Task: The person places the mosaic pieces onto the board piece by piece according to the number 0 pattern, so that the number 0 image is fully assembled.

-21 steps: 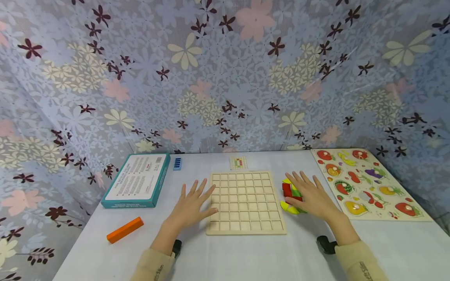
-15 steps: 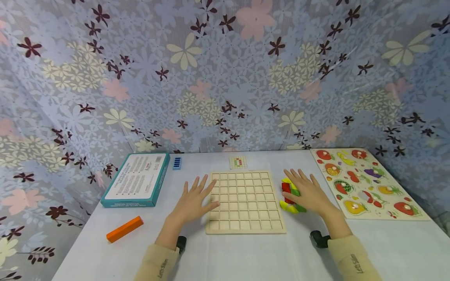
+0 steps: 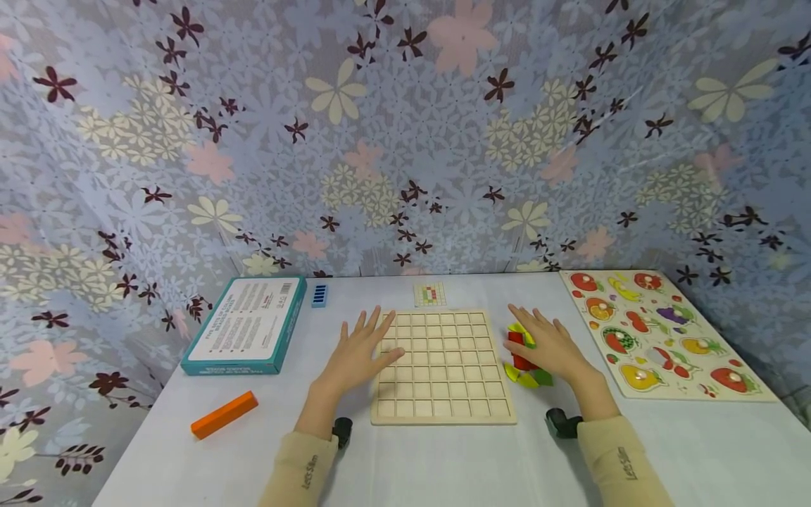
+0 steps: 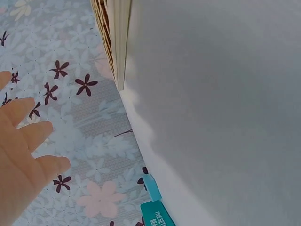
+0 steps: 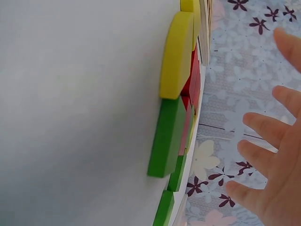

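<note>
A pale wooden grid board (image 3: 443,373) lies in the middle of the table in the head view. My left hand (image 3: 348,362), fingers spread and holding nothing, is raised over the board's left edge. To the right of the board is a small cluster of flat red, yellow and green blocks (image 3: 517,339), partly covered by my right hand (image 3: 557,352). That hand is also spread and holds nothing. From the right wrist, a yellow block (image 5: 178,56) and a green block (image 5: 167,136) show side by side on the table, with the fingers apart from them.
A teal-edged box (image 3: 243,324) lies at the back left, near a small blue piece (image 3: 319,296). An orange bar (image 3: 224,415) lies at the front left. Behind the board sits a small pattern card (image 3: 430,294). A fruit puzzle board (image 3: 665,334) occupies the right side.
Both hands have drifted inward in the head view. The left went right and slightly up, farther over the board, and the right shifted left over the blocks. The objects stay in place.
</note>
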Tool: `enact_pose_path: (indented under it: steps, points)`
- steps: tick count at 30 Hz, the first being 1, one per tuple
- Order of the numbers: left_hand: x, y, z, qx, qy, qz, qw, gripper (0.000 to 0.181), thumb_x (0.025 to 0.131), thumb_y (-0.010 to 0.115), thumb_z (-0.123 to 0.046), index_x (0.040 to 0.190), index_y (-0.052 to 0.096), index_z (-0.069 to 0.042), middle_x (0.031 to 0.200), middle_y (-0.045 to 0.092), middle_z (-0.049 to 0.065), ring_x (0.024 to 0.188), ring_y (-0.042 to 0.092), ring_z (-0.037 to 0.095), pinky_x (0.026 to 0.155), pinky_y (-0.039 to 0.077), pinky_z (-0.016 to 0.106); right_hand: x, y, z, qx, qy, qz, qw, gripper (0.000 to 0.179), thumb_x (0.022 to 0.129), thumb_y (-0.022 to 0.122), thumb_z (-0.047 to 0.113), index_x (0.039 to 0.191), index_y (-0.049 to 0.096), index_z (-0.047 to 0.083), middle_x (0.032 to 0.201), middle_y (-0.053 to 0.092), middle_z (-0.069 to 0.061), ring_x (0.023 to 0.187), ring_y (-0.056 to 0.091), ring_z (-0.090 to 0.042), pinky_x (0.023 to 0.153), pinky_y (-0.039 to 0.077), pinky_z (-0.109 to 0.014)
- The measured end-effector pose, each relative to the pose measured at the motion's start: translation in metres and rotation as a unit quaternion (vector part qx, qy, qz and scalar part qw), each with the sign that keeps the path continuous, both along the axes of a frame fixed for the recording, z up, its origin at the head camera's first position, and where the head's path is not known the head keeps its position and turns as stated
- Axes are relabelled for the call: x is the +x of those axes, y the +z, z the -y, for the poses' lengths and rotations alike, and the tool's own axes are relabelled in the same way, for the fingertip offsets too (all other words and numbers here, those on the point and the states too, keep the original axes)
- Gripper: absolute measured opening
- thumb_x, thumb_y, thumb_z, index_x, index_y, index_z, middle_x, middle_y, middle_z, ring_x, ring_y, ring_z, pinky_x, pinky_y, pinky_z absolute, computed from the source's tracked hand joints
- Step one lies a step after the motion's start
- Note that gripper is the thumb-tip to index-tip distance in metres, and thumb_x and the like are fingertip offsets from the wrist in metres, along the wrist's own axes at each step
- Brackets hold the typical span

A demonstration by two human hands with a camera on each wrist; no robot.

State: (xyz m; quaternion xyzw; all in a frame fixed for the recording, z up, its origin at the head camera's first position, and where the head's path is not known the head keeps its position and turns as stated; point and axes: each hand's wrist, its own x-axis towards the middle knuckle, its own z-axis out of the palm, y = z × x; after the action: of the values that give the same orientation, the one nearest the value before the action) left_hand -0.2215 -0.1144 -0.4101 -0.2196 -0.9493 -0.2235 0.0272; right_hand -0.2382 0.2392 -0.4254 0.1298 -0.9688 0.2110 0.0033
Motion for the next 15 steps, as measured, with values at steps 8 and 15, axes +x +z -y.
enact_pose_path:
  steps: [8,15]
  points:
    - [-0.008,-0.003,-0.004,0.035,0.009,0.012,0.9993,0.072,0.091,0.045,-0.053,0.149,0.017,-0.022,0.153,0.011,0.01,0.139,0.007,0.034,0.11,0.001,0.062,-0.009,-0.004,-0.003,0.02,0.001,-0.007,0.9998,0.065,0.09,0.057,0.028,0.146,0.028,0.011,0.137,0.043,-0.023,0.126,0.032,-0.047,0.099,0.021,-0.069]
    - [-0.012,-0.003,-0.006,0.075,0.024,0.024,0.9966,0.07,0.092,0.047,-0.05,0.149,0.018,-0.021,0.152,0.014,0.012,0.14,0.007,0.034,0.111,0.002,0.061,-0.017,-0.003,-0.002,0.024,-0.006,0.004,0.9997,0.058,0.09,0.055,0.02,0.143,0.034,0.008,0.13,0.05,-0.023,0.117,0.044,-0.045,0.092,0.03,-0.069]
